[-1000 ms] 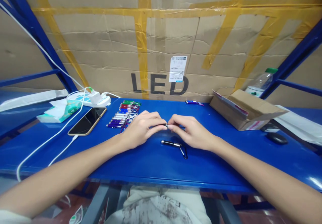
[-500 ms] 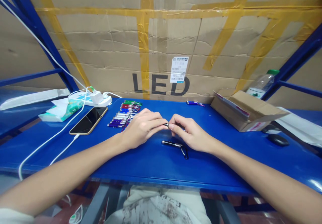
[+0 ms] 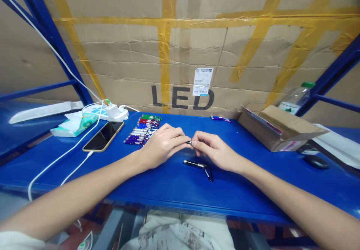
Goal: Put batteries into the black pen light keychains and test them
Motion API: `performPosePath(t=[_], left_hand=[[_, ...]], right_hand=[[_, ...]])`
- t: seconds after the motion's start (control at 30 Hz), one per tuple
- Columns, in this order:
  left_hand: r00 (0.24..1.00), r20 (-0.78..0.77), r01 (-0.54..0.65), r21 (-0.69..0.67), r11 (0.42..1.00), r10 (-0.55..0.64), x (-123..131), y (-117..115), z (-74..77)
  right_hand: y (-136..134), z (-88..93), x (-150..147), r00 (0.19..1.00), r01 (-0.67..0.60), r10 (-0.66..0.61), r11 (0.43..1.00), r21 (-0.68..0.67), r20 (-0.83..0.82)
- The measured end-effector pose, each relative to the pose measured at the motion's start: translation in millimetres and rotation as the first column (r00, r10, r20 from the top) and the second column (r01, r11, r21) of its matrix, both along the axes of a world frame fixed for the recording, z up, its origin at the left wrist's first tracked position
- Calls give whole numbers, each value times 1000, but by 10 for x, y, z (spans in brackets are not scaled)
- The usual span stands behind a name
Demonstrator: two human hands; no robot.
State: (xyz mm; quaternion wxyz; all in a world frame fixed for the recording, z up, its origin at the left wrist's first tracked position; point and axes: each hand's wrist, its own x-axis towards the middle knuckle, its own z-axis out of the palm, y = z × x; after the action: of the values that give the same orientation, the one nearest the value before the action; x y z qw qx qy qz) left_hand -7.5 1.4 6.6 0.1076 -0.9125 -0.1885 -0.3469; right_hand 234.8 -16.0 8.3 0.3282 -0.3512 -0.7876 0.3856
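Note:
My left hand [image 3: 165, 145] and my right hand [image 3: 212, 148] meet over the middle of the table, fingertips pinched on a small dark-and-silver piece [image 3: 189, 142]. Fingers hide most of this piece, so its full shape does not show. Just below my hands lies a black keychain penlight [image 3: 194, 163] with a black carabiner clip. Beyond my left wrist, a row of keychain penlights [image 3: 140, 130] in green, red, blue, silver and purple lies side by side, partly covered by that hand. A single blue penlight [image 3: 217, 118] rests at the back edge.
On the left are a phone [image 3: 103, 136] on a white cable, a tissue pack [image 3: 74, 125] and a power strip [image 3: 112, 112]. An opened cardboard box [image 3: 281, 130], a black mouse [image 3: 316, 162] and a bottle [image 3: 295, 98] stand right. A big carton [image 3: 126, 62] walls the back.
The whole view has shifted slightly, so things appear a little lower and further right. Both hands keep their pinch on the small piece, with the right fingers slightly repositioned.

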Motion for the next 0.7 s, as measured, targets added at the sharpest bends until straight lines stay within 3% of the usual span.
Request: performPosePath(t=[0.5,0.6,0.7], left_hand=[[999,42,18,-150,988,-12,-6,19,3],[998,66,5,-208,978,9,7,9,18],[995,91,-11,-303,953,40,22,11,15]], right_hand=[[99,-11,29,1000,-1,1,999,-35,-14],[113,-37,49,999,48,-50,993,108,15],[109,-46,77,994,61,-86,943,328,63]])
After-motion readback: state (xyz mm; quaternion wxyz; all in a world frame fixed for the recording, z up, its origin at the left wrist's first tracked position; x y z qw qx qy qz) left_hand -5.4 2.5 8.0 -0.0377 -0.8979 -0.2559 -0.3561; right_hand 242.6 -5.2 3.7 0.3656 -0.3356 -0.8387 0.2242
